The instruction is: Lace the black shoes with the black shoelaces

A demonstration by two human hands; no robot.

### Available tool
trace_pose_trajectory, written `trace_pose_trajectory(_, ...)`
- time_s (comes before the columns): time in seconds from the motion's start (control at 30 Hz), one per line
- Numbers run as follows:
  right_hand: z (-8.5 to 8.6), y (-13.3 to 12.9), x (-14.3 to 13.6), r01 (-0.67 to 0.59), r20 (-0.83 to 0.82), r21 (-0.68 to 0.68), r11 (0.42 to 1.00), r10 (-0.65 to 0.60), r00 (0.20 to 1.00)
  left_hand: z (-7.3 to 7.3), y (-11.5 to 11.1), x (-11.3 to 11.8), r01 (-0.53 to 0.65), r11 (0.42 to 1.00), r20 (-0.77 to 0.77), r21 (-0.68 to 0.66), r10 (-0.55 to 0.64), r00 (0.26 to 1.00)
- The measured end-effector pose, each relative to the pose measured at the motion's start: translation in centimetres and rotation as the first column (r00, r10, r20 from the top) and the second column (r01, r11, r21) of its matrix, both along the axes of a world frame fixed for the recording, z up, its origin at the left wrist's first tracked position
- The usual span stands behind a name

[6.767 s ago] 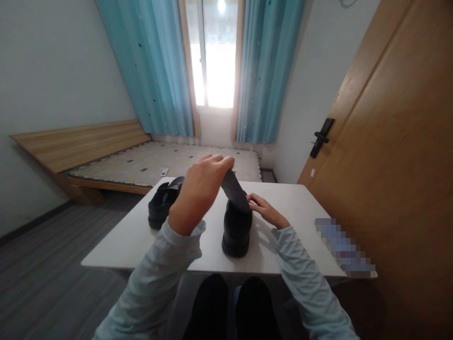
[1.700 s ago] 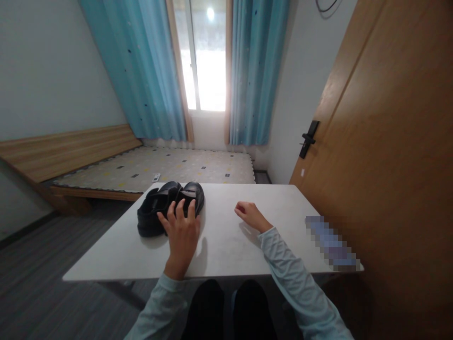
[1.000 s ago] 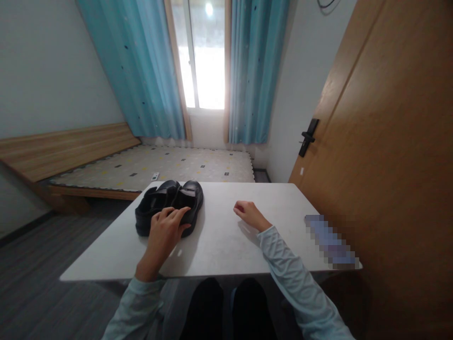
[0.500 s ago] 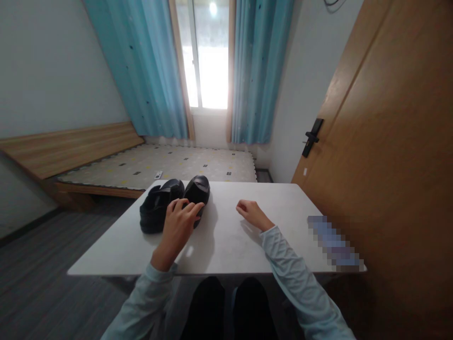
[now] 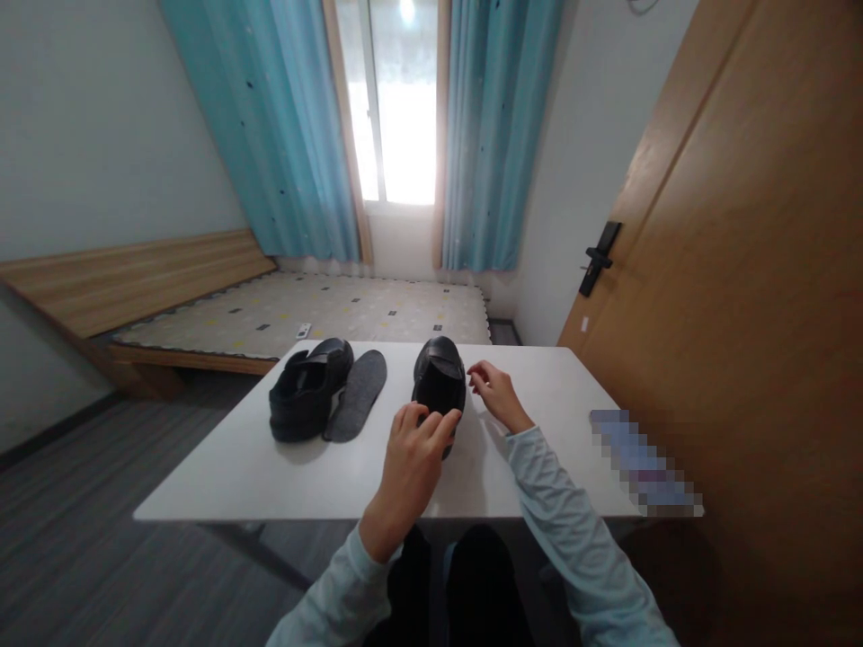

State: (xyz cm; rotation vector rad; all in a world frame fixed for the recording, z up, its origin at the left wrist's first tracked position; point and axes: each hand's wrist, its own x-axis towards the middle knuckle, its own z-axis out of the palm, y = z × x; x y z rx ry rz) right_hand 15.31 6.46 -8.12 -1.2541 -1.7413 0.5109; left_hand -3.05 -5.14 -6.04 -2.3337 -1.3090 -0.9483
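Observation:
My left hand (image 5: pixel 414 449) is closed over the heel end of a black shoe (image 5: pixel 440 359), which points away from me near the middle of the table. The shoe's opening faces up, and my fingers hide its heel. Just right of that shoe is my right hand (image 5: pixel 495 391), its fingers loosely bent and apart with nothing between them; whether a fingertip touches the shoe I cannot tell. To the left stands a second black shoe (image 5: pixel 297 409). A dark grey insole (image 5: pixel 360 395) lies beside it, one edge close against its side.
The white table (image 5: pixel 324 490) spans the space before me. A blurred bluish item (image 5: pixel 640 463) lies along its right edge. Beyond stands a bed (image 5: pixel 378 310) with a small white object (image 5: pixel 303 331) on it. A wooden door (image 5: pixel 728 296) is close on the right.
My left hand has moved right with one shoe, away from the other. The grey insole has come into view where it stood. My right hand has shifted slightly right and its fingers have loosened.

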Motion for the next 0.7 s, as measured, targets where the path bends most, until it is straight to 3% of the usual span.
trace_pose_trajectory(0.37, 0.8, -0.5, 0.0, 0.024, -0.114, 0.022, 0.999, -0.021, 0.993, -2.5, 0.0, 2.4, 0.028, 0.995, 0.106, -0.101, -0.017, 0.994)
trace_pose_trajectory(0.57, 1.0, -1.1, -0.5, -0.033, -0.031, 0.092, 0.995, 0.036, 0.999, -2.1, 0.2, 2.1, 0.017, 0.990, 0.078, -0.142, -0.006, 0.997)
trace_pose_trajectory(0.7, 1.0, -1.1, -0.5, -0.049, -0.011, 0.123, 0.991, 0.051, 0.999, -1.4, 0.3, 1.1, 0.094, 0.986, 0.093, -0.134, -0.082, 0.992)
